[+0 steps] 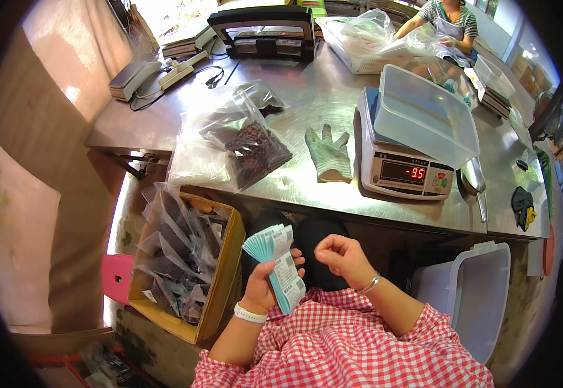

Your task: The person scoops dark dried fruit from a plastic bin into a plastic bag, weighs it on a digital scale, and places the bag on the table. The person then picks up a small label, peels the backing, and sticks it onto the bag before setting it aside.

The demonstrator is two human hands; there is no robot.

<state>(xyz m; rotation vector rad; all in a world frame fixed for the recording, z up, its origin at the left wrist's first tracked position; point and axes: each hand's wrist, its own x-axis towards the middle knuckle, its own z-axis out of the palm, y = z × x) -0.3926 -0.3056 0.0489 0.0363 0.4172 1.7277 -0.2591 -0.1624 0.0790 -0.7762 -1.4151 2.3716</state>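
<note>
My left hand (261, 288) is wrapped round a folded stack of printed labels (284, 270), white-faced with light-blue backing, its top end fanned out. Just right of the stack is my right hand (345, 257), fingers curled and thumb against the index finger; anything inside that pinch is hidden or too small to make out. Below and left of the hands stands a cardboard box (237, 258) packed with clear bags of dark contents (181, 255). On the metal table beyond lies a clear bag of dark red dried pieces (255, 152), with more clear plastic bags (194, 155) beside it.
A striped work glove (329, 154) lies beside a digital scale (406, 176) bearing a tilted clear tub (427, 116). A metal scoop (475, 181) is right of it. A bag sealer (263, 35) and white basket (353, 55) stand behind. A grey bin (498, 278) sits below; a co-worker (446, 29) is across.
</note>
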